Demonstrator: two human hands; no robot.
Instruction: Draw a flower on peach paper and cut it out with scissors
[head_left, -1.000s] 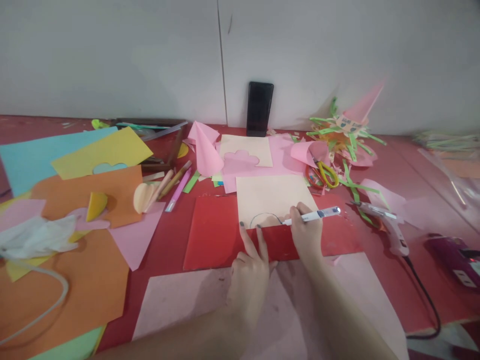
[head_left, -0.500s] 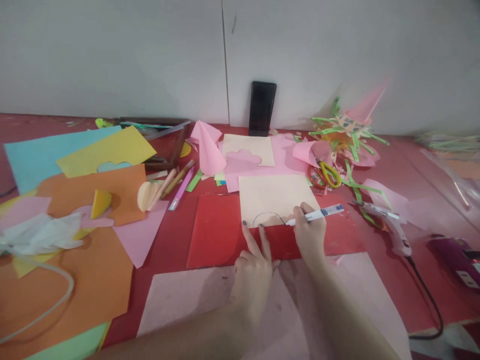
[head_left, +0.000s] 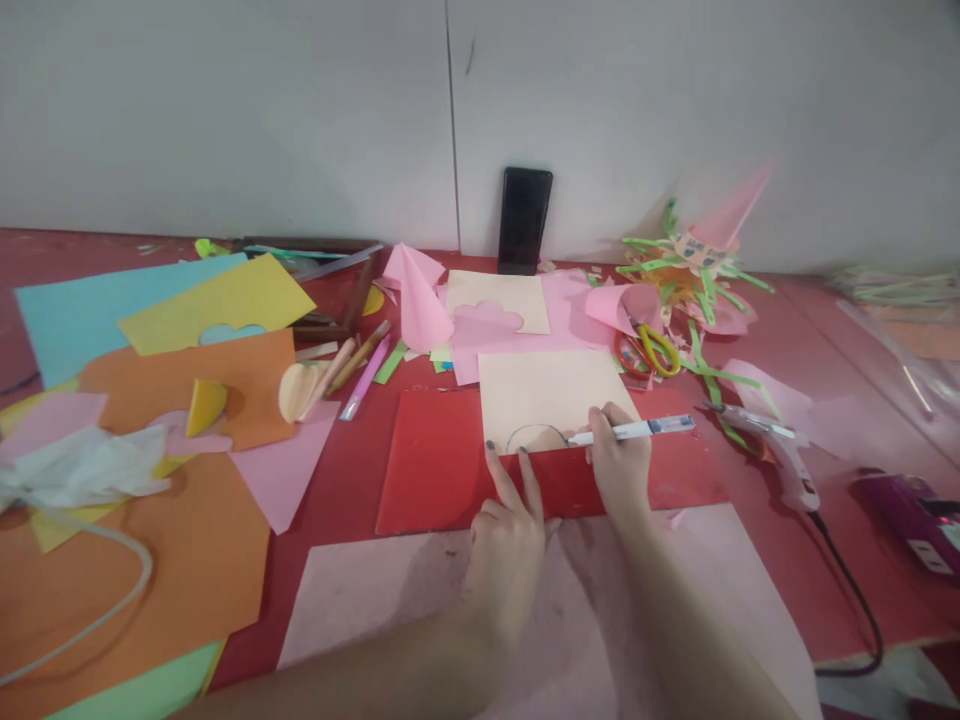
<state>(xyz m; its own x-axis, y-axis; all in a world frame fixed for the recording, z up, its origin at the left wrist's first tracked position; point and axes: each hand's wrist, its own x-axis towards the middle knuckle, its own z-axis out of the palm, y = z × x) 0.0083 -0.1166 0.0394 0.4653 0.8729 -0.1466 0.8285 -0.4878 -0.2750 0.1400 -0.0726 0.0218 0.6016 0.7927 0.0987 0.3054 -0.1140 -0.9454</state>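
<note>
A cream sheet of paper (head_left: 551, 390) lies on a red board (head_left: 431, 460) in front of me. Near its lower edge a curved pen line arches across the paper. My right hand (head_left: 621, 465) grips a white pen (head_left: 634, 430), its tip touching the paper at the right end of the arch. Two spread fingers of my left hand (head_left: 510, 530) press on the paper's lower edge, below the arch; the other fingers are folded. Under both forearms is a large pale pink sheet (head_left: 375, 600).
A phone (head_left: 525, 220) leans against the wall. Pink paper cones (head_left: 424, 310) and yellow-handled scissors (head_left: 658, 350) sit behind the cream sheet. To the right lies a glue gun (head_left: 780, 450) with its cord, near a purple power socket (head_left: 907, 520). Orange sheets (head_left: 150, 560) cover the left.
The pen has tilted flatter in my right hand, its tip still by the arch's right end. My left hand stays in place on the paper. The whole view has shifted slightly.
</note>
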